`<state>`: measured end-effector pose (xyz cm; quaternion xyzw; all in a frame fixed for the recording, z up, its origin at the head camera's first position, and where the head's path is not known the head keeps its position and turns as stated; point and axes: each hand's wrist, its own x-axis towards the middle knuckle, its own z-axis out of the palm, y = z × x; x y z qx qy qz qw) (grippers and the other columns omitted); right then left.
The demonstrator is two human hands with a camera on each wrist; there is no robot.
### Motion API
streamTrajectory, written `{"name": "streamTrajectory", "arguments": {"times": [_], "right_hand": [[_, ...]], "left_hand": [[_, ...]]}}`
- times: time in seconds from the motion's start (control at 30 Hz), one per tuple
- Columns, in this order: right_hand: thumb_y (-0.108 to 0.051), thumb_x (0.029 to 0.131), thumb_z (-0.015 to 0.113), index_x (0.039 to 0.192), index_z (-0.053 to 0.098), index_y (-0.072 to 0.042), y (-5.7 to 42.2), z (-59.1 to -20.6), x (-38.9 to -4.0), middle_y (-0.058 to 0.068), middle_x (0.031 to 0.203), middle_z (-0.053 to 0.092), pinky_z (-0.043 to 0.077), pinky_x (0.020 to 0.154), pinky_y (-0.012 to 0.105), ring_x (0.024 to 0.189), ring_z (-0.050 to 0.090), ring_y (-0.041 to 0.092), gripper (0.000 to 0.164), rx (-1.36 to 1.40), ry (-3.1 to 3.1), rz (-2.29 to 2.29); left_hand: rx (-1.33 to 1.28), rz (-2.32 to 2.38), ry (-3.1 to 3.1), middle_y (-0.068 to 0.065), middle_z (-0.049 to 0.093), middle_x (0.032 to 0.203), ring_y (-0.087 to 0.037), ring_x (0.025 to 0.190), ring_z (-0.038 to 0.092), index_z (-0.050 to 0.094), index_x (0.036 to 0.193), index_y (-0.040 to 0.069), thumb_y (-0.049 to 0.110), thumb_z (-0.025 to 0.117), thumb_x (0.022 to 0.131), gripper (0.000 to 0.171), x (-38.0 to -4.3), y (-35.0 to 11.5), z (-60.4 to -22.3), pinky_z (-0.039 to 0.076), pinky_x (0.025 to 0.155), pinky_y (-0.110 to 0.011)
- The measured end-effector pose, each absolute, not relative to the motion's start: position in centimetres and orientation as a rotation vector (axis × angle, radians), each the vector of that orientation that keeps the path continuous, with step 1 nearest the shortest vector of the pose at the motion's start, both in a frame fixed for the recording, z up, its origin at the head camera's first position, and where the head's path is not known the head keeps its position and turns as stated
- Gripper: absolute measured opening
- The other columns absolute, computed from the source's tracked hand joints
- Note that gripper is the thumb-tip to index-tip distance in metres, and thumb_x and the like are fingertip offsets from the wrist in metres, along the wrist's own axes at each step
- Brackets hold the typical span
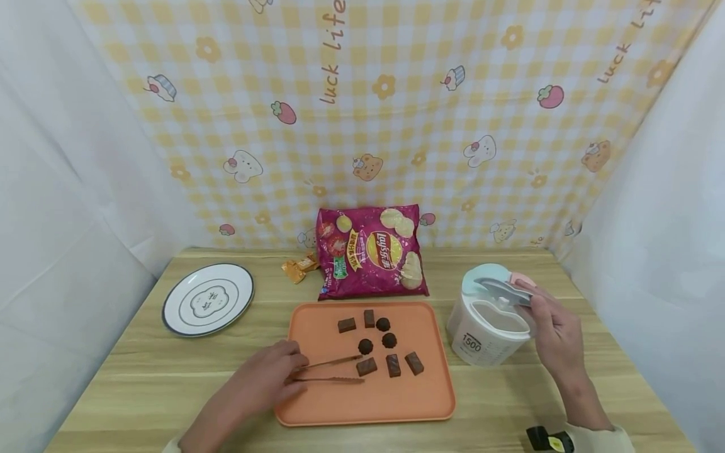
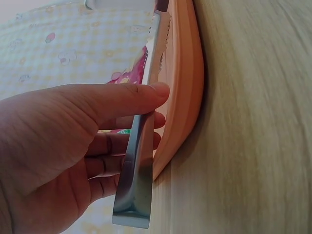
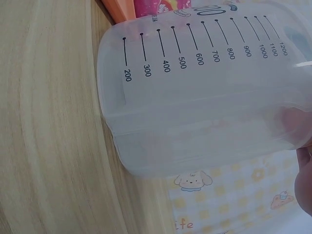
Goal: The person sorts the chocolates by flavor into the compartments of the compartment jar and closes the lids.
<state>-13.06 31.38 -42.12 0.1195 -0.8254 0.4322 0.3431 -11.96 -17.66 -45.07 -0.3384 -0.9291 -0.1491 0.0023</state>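
Note:
My left hand grips a pair of metal tongs between thumb and fingers. The tongs' two arms are spread over the orange tray, with their tips close to a rectangular chocolate. Several more rectangular chocolates and 3 round dark chocolates lie on the tray. At the right, my right hand holds up a grey lid flap of a clear measuring container, whose opening shows below it. Other flaps, pale green and pink, lie flat. The right wrist view shows the container's marked wall.
Behind the tray a purple chip bag leans against the checked cloth. Small orange wrapped packets lie to its left. A white plate with a dark rim sits on the wooden table at the left.

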Motion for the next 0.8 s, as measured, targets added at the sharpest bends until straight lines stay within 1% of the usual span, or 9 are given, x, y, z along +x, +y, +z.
{"name": "streamTrajectory", "arguments": {"times": [0.33,0.57,0.8], "right_hand": [[-0.001,0.106,0.049,0.118,0.073,0.007,31.4,-42.1,-13.1,-0.017,0.125,0.067,0.039,0.103,0.014,0.126,0.056,0.000,0.028,0.310,-2.153,1.117],[-0.002,0.107,0.049,0.120,0.073,0.006,31.5,-42.1,-13.0,-0.019,0.126,0.066,0.039,0.102,0.013,0.126,0.056,-0.001,0.028,0.292,-2.164,1.123],[-0.002,0.107,0.049,0.119,0.072,0.007,31.4,-42.1,-13.1,-0.017,0.126,0.067,0.039,0.102,0.014,0.126,0.057,0.000,0.028,0.301,-2.156,1.138]], "left_hand": [[-1.107,-0.441,-2.905,0.010,0.050,0.083,-0.007,0.072,0.043,0.068,0.086,0.016,0.022,0.083,0.087,0.017,-12.0,-17.6,-45.0,0.046,0.063,-0.030],[-1.091,-0.423,-2.939,0.010,0.051,0.085,-0.006,0.073,0.045,0.069,0.091,0.016,0.026,0.083,0.088,0.017,-11.7,-17.4,-44.3,0.048,0.065,-0.032],[-1.053,-0.450,-2.995,0.011,0.051,0.085,-0.005,0.070,0.044,0.070,0.094,0.016,0.027,0.080,0.090,0.016,-11.5,-16.7,-43.9,0.048,0.065,-0.034]]}}
